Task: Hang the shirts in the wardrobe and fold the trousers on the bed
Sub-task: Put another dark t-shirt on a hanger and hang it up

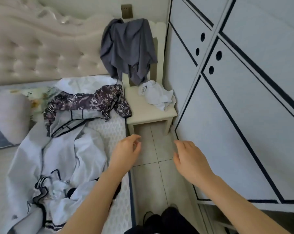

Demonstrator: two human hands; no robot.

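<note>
A: Grey shirt (128,48) draped over the chair (148,114) back, well beyond both hands. Crumpled white garment (157,95) on the seat below it.

B: Hands?

A: Left hand (126,153) and right hand (189,159) both empty, fingers loosely spread, above the tiled floor (157,179).

B: Bed (109,130)?

A: Left of the left hand. Patterned dark garment (92,100) and white clothes with dark trim (58,159) heaped there. Wardrobe (244,98) doors closed, right of the right hand.

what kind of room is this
Most likely a bedroom: a bed with a tufted headboard, a white wardrobe beside it, and clothes strewn over the bed and a chair.
</note>
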